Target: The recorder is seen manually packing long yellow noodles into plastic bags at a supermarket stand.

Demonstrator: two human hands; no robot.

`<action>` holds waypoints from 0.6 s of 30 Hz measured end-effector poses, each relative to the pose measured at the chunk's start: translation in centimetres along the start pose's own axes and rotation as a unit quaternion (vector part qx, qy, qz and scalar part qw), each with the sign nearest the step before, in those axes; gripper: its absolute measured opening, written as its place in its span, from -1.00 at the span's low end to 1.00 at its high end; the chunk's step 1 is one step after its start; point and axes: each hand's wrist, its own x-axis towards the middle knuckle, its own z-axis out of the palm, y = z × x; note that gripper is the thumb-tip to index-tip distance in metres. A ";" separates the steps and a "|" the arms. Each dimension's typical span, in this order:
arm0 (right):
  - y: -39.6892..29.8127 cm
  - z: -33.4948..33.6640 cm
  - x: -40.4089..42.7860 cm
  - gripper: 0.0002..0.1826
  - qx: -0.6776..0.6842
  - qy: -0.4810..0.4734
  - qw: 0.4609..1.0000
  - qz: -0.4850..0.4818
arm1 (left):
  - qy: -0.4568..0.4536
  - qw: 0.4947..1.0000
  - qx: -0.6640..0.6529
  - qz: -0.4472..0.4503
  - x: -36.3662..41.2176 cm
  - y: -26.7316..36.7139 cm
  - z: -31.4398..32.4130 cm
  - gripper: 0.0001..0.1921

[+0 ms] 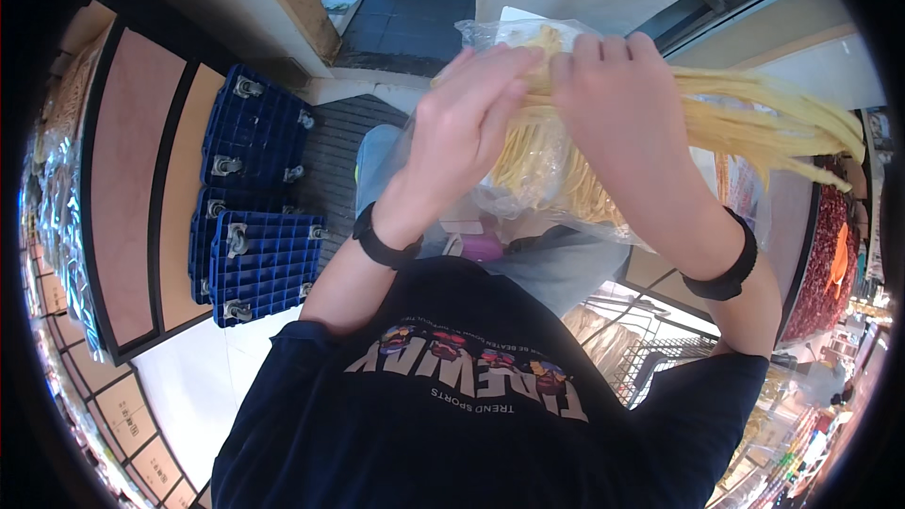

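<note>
A bundle of long, pale yellow dried strands [763,113], perhaps dried bean curd sticks, stretches to the right from under my right hand [619,92]. That hand's fingers are curled over the bundle. Beside it on the left, my left hand [470,109] has bent fingers at the bundle's near end; its fingertips are blurred, and whether they grip is unclear. Below both hands lies a clear plastic bag [509,201] with more yellow strands [527,155] in it, above my lap. Each wrist wears a black band.
Blue plastic dollies [265,261] with casters stand on edge at the left, beside a wood-panelled display unit [134,184]. A wire basket or cart [661,357] is at the lower right. Dark red dried goods [824,268] fill a bin at the far right.
</note>
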 end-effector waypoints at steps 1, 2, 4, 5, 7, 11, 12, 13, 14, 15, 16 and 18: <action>-0.4 -0.1 0.2 -0.91 -0.001 -0.001 1.000 0.000 | 0.015 0.998 0.011 -0.062 0.0 0.1 0.3 -0.77; -0.8 -0.2 0.4 -0.91 -0.026 0.005 0.999 -0.020 | 0.030 0.992 0.022 -0.123 0.0 0.2 0.5 -0.80; -1.1 -0.5 0.9 -0.89 -0.054 0.011 0.998 -0.041 | 0.061 0.989 -0.005 -0.136 -0.2 0.2 0.9 -0.81; -1.1 -0.6 1.2 -0.89 -0.060 0.028 0.996 -0.054 | 0.090 0.984 -0.031 -0.149 -0.2 0.2 1.0 -0.82; -1.4 -0.7 1.8 -0.88 -0.063 0.049 0.994 -0.073 | 0.103 0.982 -0.032 -0.155 -0.1 0.4 1.1 -0.82; -1.0 0.4 3.6 -0.90 -0.069 0.144 0.983 -0.092 | 0.123 0.973 -0.045 -0.189 0.1 -0.4 0.6 -0.79; -0.9 0.3 4.0 -0.90 -0.053 0.200 0.974 -0.091 | 0.128 0.973 -0.043 -0.189 0.0 -0.8 0.5 -0.79; -0.9 0.1 4.3 -0.90 -0.054 0.203 0.973 -0.094 | 0.152 0.967 -0.054 -0.195 -0.2 -1.3 0.5 -0.78; -0.9 -0.3 4.5 -0.89 -0.055 0.232 0.968 -0.074 | 0.176 0.961 -0.064 -0.201 -0.2 -1.7 0.4 -0.77; -0.9 -0.6 4.7 -0.86 -0.054 0.260 0.963 -0.054 | 0.181 0.960 -0.064 -0.201 -0.1 -2.0 0.6 -0.77; -0.9 -0.7 4.9 -0.86 -0.056 0.261 0.962 -0.057 | 0.199 0.959 -0.076 -0.187 0.1 -2.3 0.8 -0.73; -0.8 -0.7 5.5 -0.85 -0.022 0.303 0.949 -0.086 | 0.222 0.956 -0.087 -0.170 0.4 -2.7 0.6 -0.70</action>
